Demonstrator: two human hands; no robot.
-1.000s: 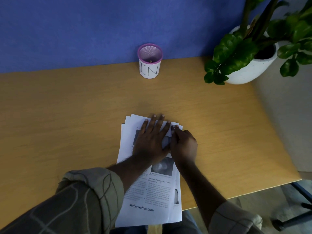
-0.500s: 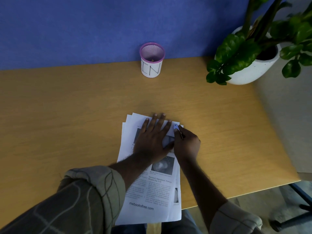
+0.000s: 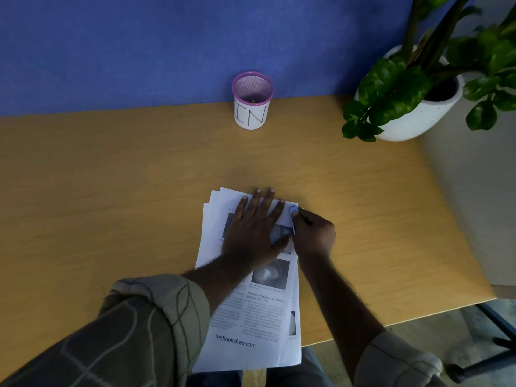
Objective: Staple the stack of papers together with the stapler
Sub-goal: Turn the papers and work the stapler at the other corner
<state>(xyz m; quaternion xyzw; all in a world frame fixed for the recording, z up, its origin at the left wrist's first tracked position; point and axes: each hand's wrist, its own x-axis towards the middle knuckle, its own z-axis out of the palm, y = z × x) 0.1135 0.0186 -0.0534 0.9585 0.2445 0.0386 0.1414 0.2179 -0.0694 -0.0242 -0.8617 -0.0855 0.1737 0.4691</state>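
Observation:
A stack of printed white papers (image 3: 251, 317) lies on the wooden desk (image 3: 111, 205), slightly fanned at its far edge and hanging over the desk's near edge. My left hand (image 3: 251, 227) lies flat on the upper part of the stack, fingers spread. My right hand (image 3: 312, 233) is closed around a small blue stapler (image 3: 292, 216) at the stack's top right corner. Only the stapler's front tip shows beyond my fingers; it sits on the paper's corner.
A pink-rimmed mesh cup (image 3: 252, 100) marked "IN" stands at the back against the blue wall. A white pot with a leafy plant (image 3: 413, 101) occupies the back right corner. The desk's right edge (image 3: 458, 219) drops to the floor, where chair legs (image 3: 497, 331) show.
My right hand has shifted slightly up and right at the corner, and the blue stapler's tip has come into view on the paper. My left hand stays pressed flat.

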